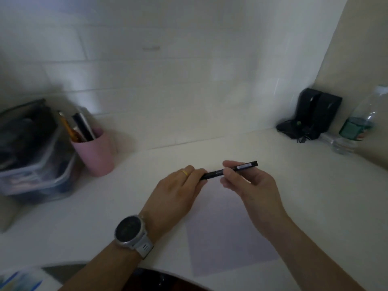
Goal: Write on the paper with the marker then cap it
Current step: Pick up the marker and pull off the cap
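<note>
Holding the marker [230,169] up over the paper [226,232], we had both hands on it. Our left hand [178,190] had its fingers [196,173] closed on one end, and our right hand [249,185] pinched the middle with its fingers [230,172]. The paper lay flat on the counter [315,196], just below our fingers, and it looked blank. We thought the writing was not started yet. The cap seemed ready to come off, though we could not tell for sure.
</note>
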Motion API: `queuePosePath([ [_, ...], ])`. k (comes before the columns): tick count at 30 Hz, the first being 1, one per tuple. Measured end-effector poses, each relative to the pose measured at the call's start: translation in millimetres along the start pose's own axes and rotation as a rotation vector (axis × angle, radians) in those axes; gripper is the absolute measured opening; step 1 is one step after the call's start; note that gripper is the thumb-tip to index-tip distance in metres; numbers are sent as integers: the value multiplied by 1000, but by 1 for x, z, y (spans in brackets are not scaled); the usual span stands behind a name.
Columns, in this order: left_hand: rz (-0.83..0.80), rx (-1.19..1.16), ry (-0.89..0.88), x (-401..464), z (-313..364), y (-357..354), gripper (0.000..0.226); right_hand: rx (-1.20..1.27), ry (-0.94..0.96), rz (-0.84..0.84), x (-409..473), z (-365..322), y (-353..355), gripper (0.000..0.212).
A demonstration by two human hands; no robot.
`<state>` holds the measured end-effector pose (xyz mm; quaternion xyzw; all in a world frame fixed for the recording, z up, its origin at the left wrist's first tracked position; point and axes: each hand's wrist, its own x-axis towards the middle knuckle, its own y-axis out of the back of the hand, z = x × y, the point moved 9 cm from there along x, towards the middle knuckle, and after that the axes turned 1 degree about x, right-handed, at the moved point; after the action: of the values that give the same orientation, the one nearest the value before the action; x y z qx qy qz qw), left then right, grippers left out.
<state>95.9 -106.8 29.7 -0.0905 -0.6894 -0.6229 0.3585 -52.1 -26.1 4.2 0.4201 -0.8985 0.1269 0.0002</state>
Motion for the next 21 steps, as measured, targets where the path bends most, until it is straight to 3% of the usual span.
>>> queuePosePath([
  [3,-51,-198,16,3,-20,-2,31,-33,-19,-94,10,8,-30,14],
  [6,-109,-592,164,9,-49,-9,19,0,-6,-141,22,11,-49,16],
  [8,-121,-728,255,13,-65,-16,17,4,5,-146,32,16,-56,20],
  [19,-244,-699,158,14,-70,-61,39,-96,91,-160,51,43,-62,25],
  [21,-251,-727,177,11,-75,-60,42,-42,101,-92,58,35,-51,25],
])
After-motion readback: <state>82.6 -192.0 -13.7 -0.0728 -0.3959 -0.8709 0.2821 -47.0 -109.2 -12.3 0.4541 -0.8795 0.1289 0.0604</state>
